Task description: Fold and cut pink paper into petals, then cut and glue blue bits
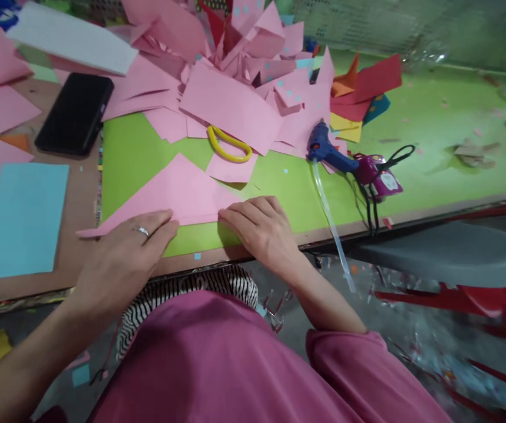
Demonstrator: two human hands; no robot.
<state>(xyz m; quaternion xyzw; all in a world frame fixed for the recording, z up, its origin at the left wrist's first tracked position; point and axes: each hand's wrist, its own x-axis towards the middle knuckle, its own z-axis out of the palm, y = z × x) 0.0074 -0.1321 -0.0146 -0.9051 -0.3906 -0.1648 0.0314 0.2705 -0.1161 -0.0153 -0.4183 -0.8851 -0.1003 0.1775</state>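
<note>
A pink sheet of paper [180, 191], folded to a peak at the top, lies on the green tabletop near its front edge. My left hand [124, 247], with a ring on one finger, grips the sheet's lower edge, its thumb and fingertips on a narrow folded strip. At the right end of that same edge, my right hand [259, 226] has its fingertips bunched on the paper. Just behind the sheet, a yellow loop handle [230, 154] pokes out from under pink paper; the rest of that tool is hidden.
Pink cut papers [230, 100] pile up at the back. A blue glue gun [327, 150] with a clear glue stick [332, 226] lies right, beside a magenta item [380, 176] with black cord. Left are a black phone-like slab [76, 114] and blue paper [21, 217]. A grey stool [451, 252] stands right.
</note>
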